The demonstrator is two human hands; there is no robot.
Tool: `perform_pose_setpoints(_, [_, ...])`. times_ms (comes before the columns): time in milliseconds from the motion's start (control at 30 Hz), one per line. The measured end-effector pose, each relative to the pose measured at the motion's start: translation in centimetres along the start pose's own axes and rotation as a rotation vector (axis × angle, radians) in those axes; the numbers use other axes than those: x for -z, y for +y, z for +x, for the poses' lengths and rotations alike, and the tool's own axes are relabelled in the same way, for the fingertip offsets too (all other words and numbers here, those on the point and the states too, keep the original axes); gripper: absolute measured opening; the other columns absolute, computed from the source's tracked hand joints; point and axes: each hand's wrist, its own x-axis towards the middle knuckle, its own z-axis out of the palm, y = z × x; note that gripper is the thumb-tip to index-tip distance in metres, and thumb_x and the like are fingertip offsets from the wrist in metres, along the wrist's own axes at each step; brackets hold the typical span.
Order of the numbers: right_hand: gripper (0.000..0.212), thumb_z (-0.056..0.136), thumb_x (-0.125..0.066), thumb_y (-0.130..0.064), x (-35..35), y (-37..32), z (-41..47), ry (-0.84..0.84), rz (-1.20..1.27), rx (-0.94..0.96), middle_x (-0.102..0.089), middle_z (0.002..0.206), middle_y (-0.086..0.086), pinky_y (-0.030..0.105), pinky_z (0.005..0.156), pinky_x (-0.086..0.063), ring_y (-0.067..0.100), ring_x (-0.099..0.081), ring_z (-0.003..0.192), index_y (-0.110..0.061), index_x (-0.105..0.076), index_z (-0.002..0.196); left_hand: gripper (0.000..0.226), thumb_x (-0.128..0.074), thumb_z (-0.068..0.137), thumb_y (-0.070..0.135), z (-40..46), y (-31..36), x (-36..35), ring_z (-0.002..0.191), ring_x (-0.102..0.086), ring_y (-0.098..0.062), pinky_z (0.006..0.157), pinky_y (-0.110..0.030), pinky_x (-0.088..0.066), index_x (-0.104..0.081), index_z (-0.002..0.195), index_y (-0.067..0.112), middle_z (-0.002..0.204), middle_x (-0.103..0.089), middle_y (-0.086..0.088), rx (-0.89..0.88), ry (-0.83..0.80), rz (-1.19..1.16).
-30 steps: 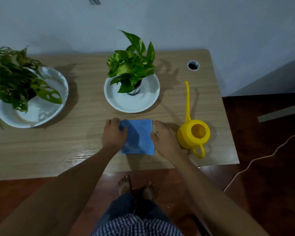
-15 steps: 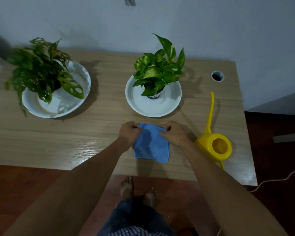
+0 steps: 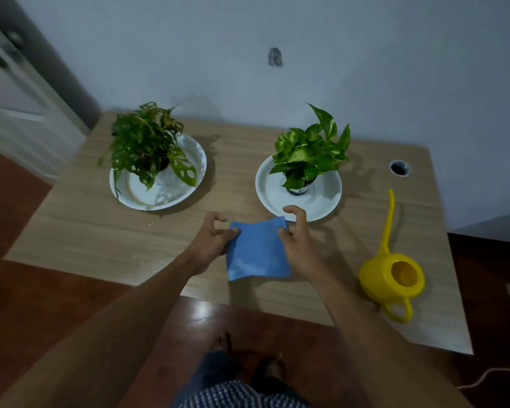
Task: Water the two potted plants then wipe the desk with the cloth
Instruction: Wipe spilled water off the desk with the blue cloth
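A person standing at a wooden desk [image 3: 100,240] holds a folded blue cloth [image 3: 256,250] by its upper corners, seen from the head camera looking down over both bare forearms. The left hand [image 3: 211,242] pinches the cloth's upper left corner between thumb and fingers, the remaining fingers curled loosely above it; the right hand [image 3: 296,241] grips the upper right corner the same way. The cloth hangs over the desk's front half, its lower edge slightly rumpled. Behind it stand two potted plants, each in a white dish: a dark, hole-leafed plant [image 3: 145,145] on the left and a bright variegated plant [image 3: 309,150] on the right. A yellow watering can [image 3: 393,279] with a long spout sits on the desk to the right, near its front edge.
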Motion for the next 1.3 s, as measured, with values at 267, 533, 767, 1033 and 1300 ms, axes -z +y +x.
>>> perform_pose_setpoints(267, [0.038,0.098,-0.043,0.011,-6.1,1.3,-0.1,-0.041,-0.008,-0.165,-0.063,0.108,-0.013,0.034,0.093,-0.052,0.014,-0.063,0.101,-0.016,-0.068,0.104,0.023,-0.068,0.095,0.013,1.5,-2.7,4.5,0.099,-0.069,-0.026,0.072,-0.037,-0.059,-0.067,0.116,0.023,0.121,-0.064,-0.007,-0.014,-0.147,0.27])
perform_pose_setpoints(533, [0.045,0.092,-0.053,0.01,-7.9,3.1,0.9,0.305,-0.202,-0.239,-0.065,0.129,0.014,0.039,0.106,-0.049,0.032,-0.063,0.117,-0.005,-0.063,0.134,0.06,-0.072,0.071,0.026,5.7,-4.6,6.2,0.137,-0.05,-0.042,0.115,-0.057,-0.042,-0.063,0.129,0.043,0.145,-0.048,0.014,-0.275,-0.311,0.368])
perform_pose_setpoints(767, [0.052,0.097,-0.041,-0.03,-12.2,4.8,1.7,0.331,-0.849,0.092,-0.059,0.146,0.015,0.05,0.111,-0.045,0.034,-0.057,0.135,-0.006,-0.061,0.14,0.062,-0.049,0.091,0.049,4.6,-8.1,12.8,0.131,-0.055,-0.032,0.107,-0.042,-0.045,-0.058,0.139,0.011,0.145,-0.058,-0.007,-0.617,-0.06,1.084])
perform_pose_setpoints(1033, [0.072,0.108,-0.015,-0.058,-18.4,5.8,5.9,0.115,-1.139,-0.013,-0.006,0.175,0.007,0.063,0.126,-0.006,0.027,-0.003,0.162,-0.017,-0.009,0.167,0.072,-0.043,0.103,0.052,4.7,-12.6,16.4,0.16,-0.012,-0.019,0.128,-0.047,-0.018,-0.027,0.161,0.014,0.171,-0.02,-0.003,-0.76,-0.049,1.293])
perform_pose_setpoints(1300, [0.077,0.106,-0.009,-0.061,-21.6,1.7,17.2,0.025,-1.095,0.054,0.006,0.176,0.004,0.059,0.127,0.005,0.023,0.011,0.162,-0.016,0.003,0.167,0.072,-0.052,0.099,0.05,5.5,-13.4,16.7,0.158,-0.02,-0.02,0.126,-0.048,-0.025,-0.036,0.158,0.012,0.168,-0.029,-0.004,-0.814,0.01,1.255])
